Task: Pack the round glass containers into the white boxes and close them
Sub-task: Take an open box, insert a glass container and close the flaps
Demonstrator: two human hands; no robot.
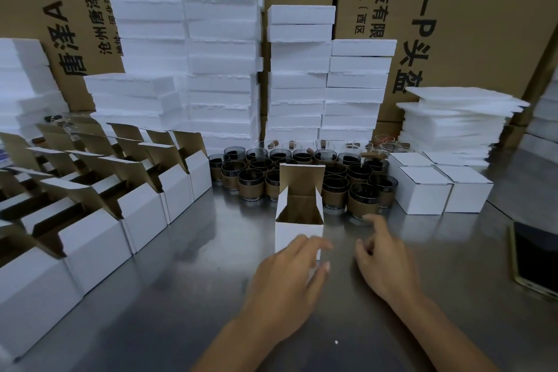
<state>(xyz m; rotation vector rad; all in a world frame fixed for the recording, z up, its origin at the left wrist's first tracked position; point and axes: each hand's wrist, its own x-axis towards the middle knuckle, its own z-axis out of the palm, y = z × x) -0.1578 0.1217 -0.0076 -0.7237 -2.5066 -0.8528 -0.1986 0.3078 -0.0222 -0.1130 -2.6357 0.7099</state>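
Steel table (pixel 187 266) job's barely started — few closed boxes (pixel 422 190) at right, dozens of glass containers (pixel 362 199) unpacked behind the empty open box (pixel 297 231) — left hand (pixel 287 278) resting against it, right hand (pixel 383 260) loose-fingered, empty.

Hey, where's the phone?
In the head view the phone lies flat on the metal table at far right, right of the right hand, nearer than the closed white boxes.

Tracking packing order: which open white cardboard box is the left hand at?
The lone open white cardboard box mid-table, flap up, touched by the left hand; the other open boxes stand in rows at left.
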